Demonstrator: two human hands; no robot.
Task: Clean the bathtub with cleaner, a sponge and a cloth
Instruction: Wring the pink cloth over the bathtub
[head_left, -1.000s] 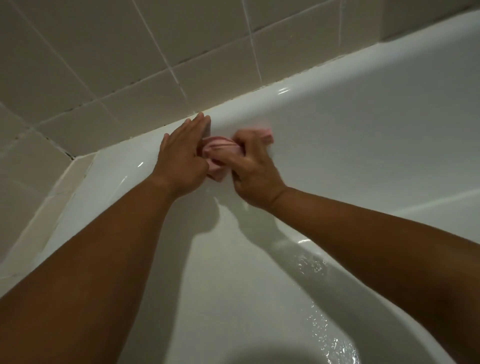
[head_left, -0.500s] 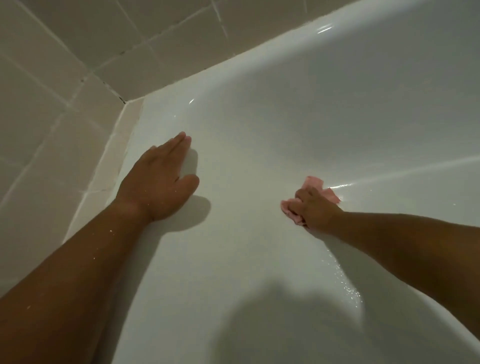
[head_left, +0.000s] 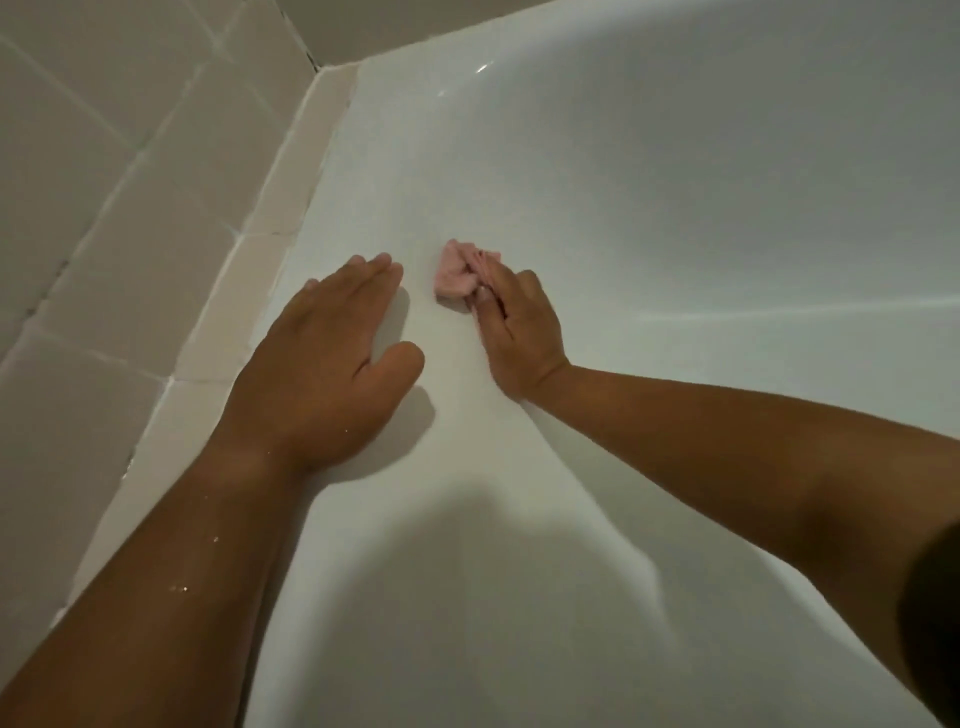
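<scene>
left hand (head_left: 332, 358): flat, fingers straight, on bathtub (head_left: 675, 218) wall | right hand (head_left: 519, 327): gripping bunched pink cloth (head_left: 460, 273) against bathtub | writing: none readable

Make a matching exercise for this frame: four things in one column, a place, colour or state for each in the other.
Things:
1. left hand
2. right hand
3. cloth
4. tiles

States:
A. pink and bunched up
B. flat on the tub, fingers straight
C. beige, along the tub's left edge
D. fingers curled round the cloth

Pairs: 1-B, 2-D, 3-A, 4-C
</scene>
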